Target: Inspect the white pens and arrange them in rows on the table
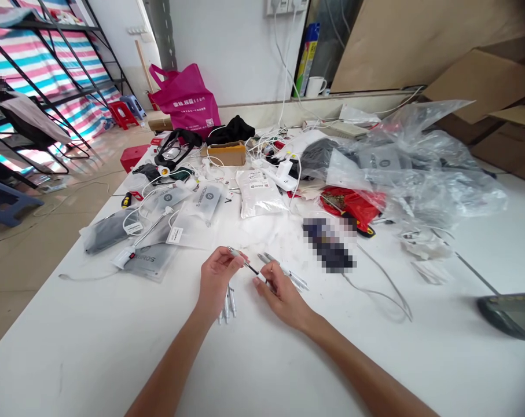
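My left hand (219,277) pinches the clear-and-grey upper part of a pen (233,251) between thumb and fingers. A thin dark rod (250,269) runs from it toward my right hand (282,292), whose fingertips close on a whitish pen piece (261,277). Whether the two parts are joined inside the fingers I cannot tell. Several similar pens (228,304) lie on the table under and in front of my left hand, partly covered by it. Another group of pens (293,277) lies just beyond my right hand, side by side at a slant.
Plastic pouches (151,260) and cables lie left on the white table (114,347). A white packet (260,194) sits ahead, with a red bag (353,205), screwdriver (365,230) and clear plastic bags (418,168) to the right. A blurred dark object (329,246) has a cable attached.
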Demonstrator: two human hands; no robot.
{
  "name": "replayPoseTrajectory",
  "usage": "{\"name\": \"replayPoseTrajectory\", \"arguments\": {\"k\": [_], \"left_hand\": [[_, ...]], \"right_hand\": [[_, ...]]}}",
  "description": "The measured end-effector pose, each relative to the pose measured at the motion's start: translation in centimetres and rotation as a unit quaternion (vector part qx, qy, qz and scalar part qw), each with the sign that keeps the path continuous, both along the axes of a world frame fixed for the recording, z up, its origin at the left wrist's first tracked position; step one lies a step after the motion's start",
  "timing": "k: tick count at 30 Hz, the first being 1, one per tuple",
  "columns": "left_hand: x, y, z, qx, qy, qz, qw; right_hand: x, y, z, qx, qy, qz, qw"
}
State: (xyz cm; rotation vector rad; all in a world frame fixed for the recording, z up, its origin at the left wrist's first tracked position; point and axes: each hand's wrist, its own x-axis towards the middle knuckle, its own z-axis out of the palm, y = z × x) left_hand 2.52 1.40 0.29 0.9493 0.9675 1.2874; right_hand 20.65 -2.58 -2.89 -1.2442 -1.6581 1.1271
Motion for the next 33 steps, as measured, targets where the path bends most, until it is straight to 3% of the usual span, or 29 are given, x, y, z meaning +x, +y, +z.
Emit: {"name": "replayPoseTrajectory", "arguments": {"k": [6, 13, 21, 27, 33], "left_hand": [[-0.2, 0.3, 0.0, -0.014, -0.045, 0.012, 0.999], [-0.6, 0.4, 0.0, -0.012, -0.066, 0.034, 0.997], [-0.4, 0.2, 0.4, -0.011, -0.032, 0.004, 0.999], [0.1, 0.0, -0.2, 0.005, 0.039, -0.062, 0.997], [-1.0, 1.3, -0.8, -0.014, -0.093, 0.048, 0.994]], "right_hand": [[0.3, 0.4, 0.3, 0.049, -0.023, -0.024, 0.998], [0.3, 0.2, 0.6, 0.028, -0.013, -0.025, 0.999], [0.4, 0.3, 0.7, 0.041, -0.025, -0.027, 0.998], [0.3, 0.5, 0.4, 0.039, -0.040, -0.036, 0.998], [0.5, 0.5, 0.4, 0.018, -0.049, -0.052, 0.997]]}}
